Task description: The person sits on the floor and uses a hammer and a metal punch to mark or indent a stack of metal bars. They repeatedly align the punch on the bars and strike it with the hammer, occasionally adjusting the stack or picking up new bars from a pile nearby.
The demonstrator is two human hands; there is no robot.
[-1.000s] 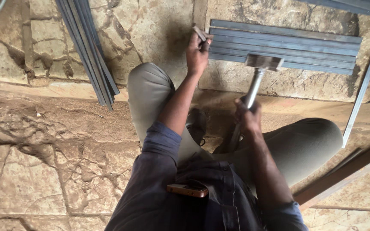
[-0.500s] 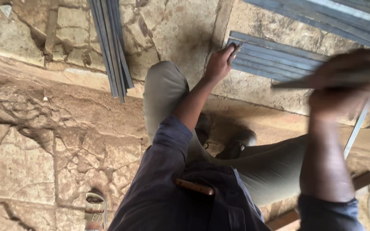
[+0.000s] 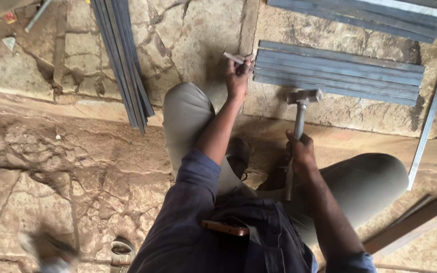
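Note:
I squat on a cracked stone floor. My left hand [image 3: 238, 77] is stretched forward, shut on a small pale stick-like marker [image 3: 233, 57] whose tip rests by the left end of a row of flat grey metal strips [image 3: 340, 73]. My right hand [image 3: 301, 149] grips the metal handle of a hammer [image 3: 302, 101]. The hammer's head hangs just over the near edge of the strips, handle pointing back toward me.
A bundle of long grey metal bars [image 3: 122, 60] lies to the left of my knee. More strips [image 3: 370, 12] lie at the top right, and one long bar [image 3: 431, 111] runs down the right side. A wooden plank [image 3: 410, 222] and a sandal [image 3: 122, 251] lie near my feet.
My right hand, which was raised high with the hammer half a second ago, has come down; the hammer head is low over the strips again. My left hand stays at the strips' left end.

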